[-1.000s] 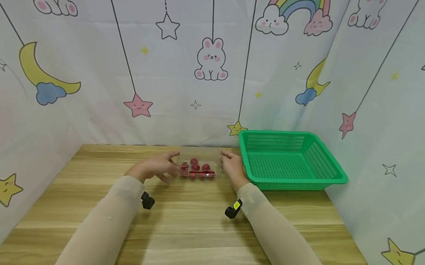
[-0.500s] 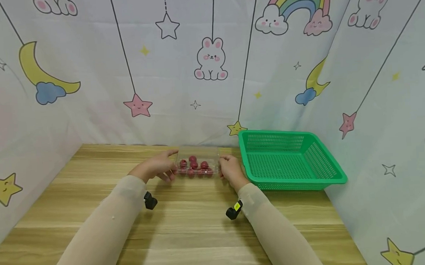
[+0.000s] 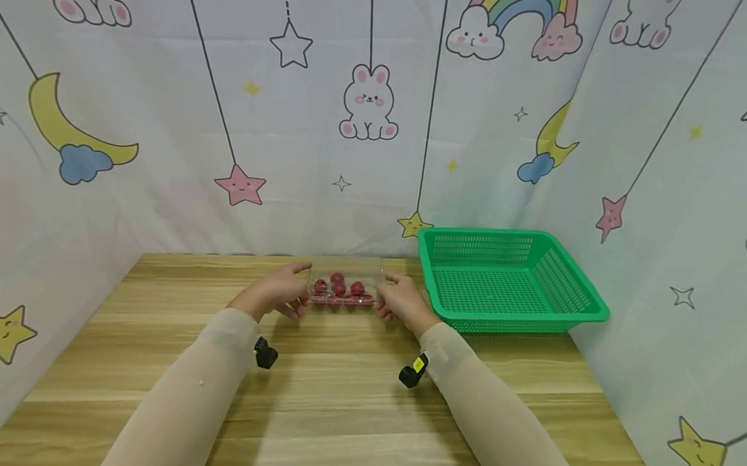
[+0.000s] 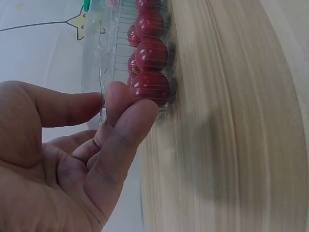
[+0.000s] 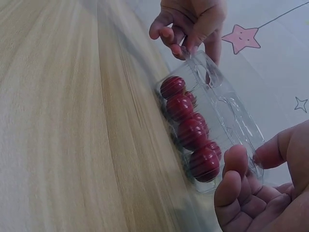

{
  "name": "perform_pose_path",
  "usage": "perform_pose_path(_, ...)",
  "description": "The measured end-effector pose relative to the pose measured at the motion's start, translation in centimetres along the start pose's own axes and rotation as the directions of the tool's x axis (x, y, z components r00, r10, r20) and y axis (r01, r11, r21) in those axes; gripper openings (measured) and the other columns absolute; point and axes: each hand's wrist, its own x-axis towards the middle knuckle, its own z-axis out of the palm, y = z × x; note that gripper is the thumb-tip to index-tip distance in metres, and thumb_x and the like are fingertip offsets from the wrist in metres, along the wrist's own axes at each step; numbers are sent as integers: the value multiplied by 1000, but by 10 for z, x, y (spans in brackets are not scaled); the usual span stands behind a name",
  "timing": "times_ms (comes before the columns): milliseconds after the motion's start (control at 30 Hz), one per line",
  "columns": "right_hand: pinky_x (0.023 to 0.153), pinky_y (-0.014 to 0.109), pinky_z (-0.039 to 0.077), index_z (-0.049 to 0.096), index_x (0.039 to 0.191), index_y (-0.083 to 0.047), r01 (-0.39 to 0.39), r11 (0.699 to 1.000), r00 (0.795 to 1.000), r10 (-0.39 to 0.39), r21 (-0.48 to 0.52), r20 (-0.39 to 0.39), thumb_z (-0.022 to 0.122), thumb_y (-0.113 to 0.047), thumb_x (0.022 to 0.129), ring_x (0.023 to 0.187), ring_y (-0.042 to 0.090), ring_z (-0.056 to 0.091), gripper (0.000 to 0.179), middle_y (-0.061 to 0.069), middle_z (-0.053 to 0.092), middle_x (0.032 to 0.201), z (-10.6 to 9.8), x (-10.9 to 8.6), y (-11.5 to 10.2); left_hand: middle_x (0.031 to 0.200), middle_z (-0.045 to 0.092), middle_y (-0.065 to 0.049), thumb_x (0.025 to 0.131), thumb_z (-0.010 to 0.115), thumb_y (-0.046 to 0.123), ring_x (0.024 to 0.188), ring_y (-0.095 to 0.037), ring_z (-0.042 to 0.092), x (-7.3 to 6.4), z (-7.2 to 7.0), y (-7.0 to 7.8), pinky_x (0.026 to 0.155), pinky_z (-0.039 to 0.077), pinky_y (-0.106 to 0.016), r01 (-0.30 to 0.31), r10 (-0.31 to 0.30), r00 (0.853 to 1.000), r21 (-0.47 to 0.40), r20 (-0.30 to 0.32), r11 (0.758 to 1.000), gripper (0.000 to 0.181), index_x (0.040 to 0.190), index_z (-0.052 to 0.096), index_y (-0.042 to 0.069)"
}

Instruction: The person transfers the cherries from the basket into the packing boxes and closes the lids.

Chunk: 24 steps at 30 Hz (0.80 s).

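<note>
A clear plastic box [image 3: 346, 267] with several round, dark-red fruits [image 3: 339, 289] inside sits near the back of the wooden table. At its left end, my left hand [image 3: 274, 293] pinches the rim between thumb and index finger; in the left wrist view the middle fingertip lies close by the nearest fruit [image 4: 151, 89]. My right hand [image 3: 406, 301] pinches the edge at the opposite end, thumb on one side and fingertips on the other. The right wrist view shows both hands on the box [image 5: 231, 108], its fruits in a row along the wall.
A green plastic basket [image 3: 495, 287] with slotted walls stands right beside my right hand. Behind the wood-grain table [image 3: 331, 402] hangs a white cloth [image 3: 179, 220] printed with cartoon figures, and it continues along both sides.
The box has shifted slightly left and back. My right hand's fingers have come from the box's right side onto its front right corner. My left hand has moved a little right.
</note>
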Motion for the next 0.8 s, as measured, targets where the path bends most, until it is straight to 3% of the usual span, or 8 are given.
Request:
perform_pose_path(467, 52, 25, 55, 36, 178, -4, 6, 1000, 1000, -6, -9, -2, 55, -7, 103, 53, 12, 61, 77, 6, 69, 71, 0, -2, 0, 95, 72, -17, 109, 57, 1, 65, -20, 68, 1, 1, 2, 64, 66, -37, -4, 3, 1000, 14, 3, 1000, 92, 186, 10, 21)
perform_pose_path(633, 46, 25, 55, 42, 176, -5, 23, 996, 997, -28, -90, -65, 55, -14, 108, 47, 12, 58, 70, 3, 67, 63, 3, -4, 2, 119, 76, -25, 108, 62, 5, 76, -24, 76, -7, -1, 3, 76, 71, -44, 1, -3, 1000, 55, 31, 998, 99, 186, 3, 22)
perform_pose_path(800, 48, 28, 56, 45, 174, -7, 74, 979, 987, -99, -192, -123, 57, -24, 112, 46, 12, 59, 65, 11, 73, 68, 6, -13, -4, 150, 67, -33, 111, 58, 13, 107, -38, 81, -17, -8, 7, 94, 71, -52, -5, 2, 1000, 150, 23, 989, 93, 185, 2, 14)
